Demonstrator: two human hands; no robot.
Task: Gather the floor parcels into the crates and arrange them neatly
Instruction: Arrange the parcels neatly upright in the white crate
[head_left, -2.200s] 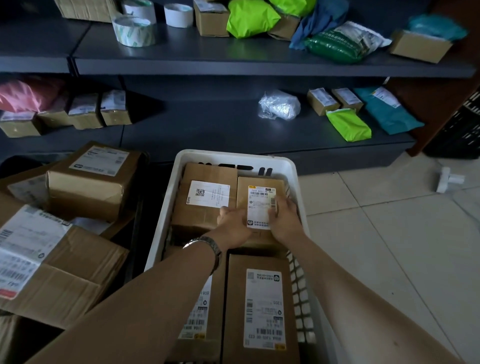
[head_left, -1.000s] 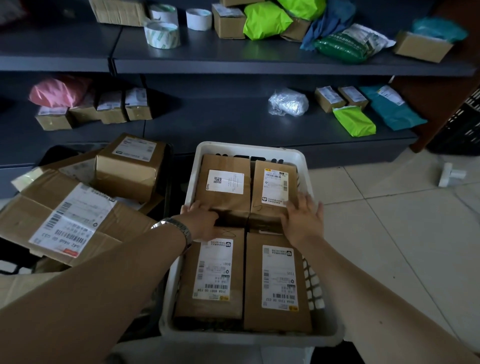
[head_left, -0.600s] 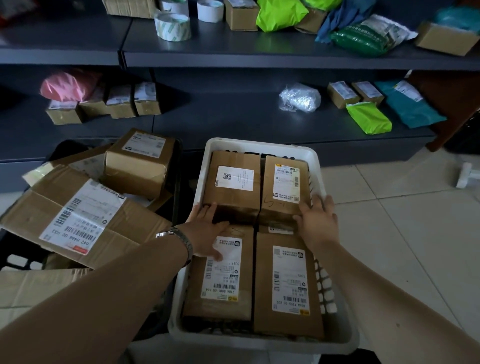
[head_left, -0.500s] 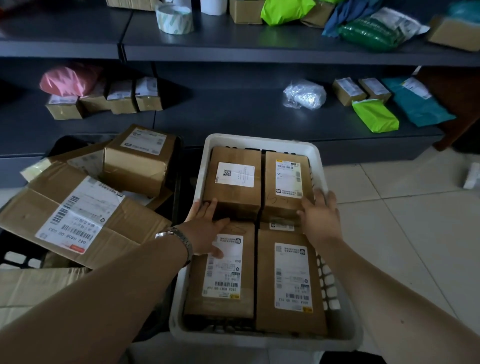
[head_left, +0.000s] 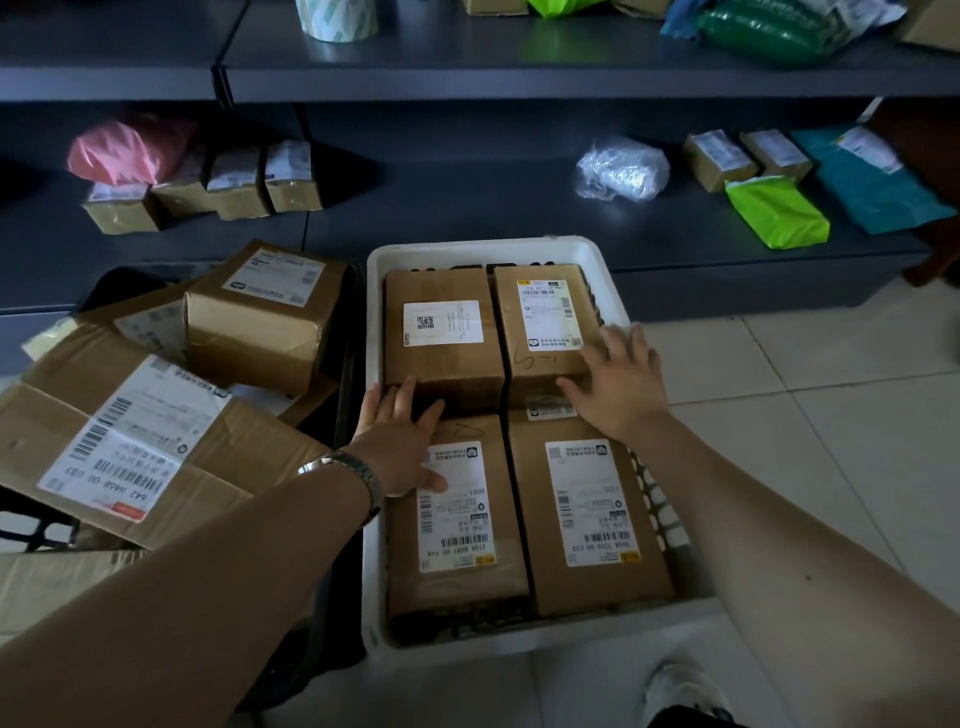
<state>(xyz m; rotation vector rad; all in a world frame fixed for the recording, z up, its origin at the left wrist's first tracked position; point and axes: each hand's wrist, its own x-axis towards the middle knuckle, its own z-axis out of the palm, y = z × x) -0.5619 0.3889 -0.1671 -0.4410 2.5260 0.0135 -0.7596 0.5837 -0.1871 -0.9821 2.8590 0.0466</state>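
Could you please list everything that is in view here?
white crate: one, white, on the floor
parcels: four on top, brown, in the white crate
black crate: one, black, left of the white one
loose boxes: at least three, brown, piled on the black crate
small boxes: six, brown, lower shelf
bag: one, pink, lower shelf left
wrapped bundle: one, clear, lower shelf middle
lime mailer: one, lime, lower shelf right
teal mailer: one, teal, beside it
tape roll: one, pale, upper shelf
padded bag: one, dark green, upper shelf right
wristwatch: one, silver, left wrist
left hand: one, flat, across the two left parcels
right hand: one, spread, on the far-right parcel
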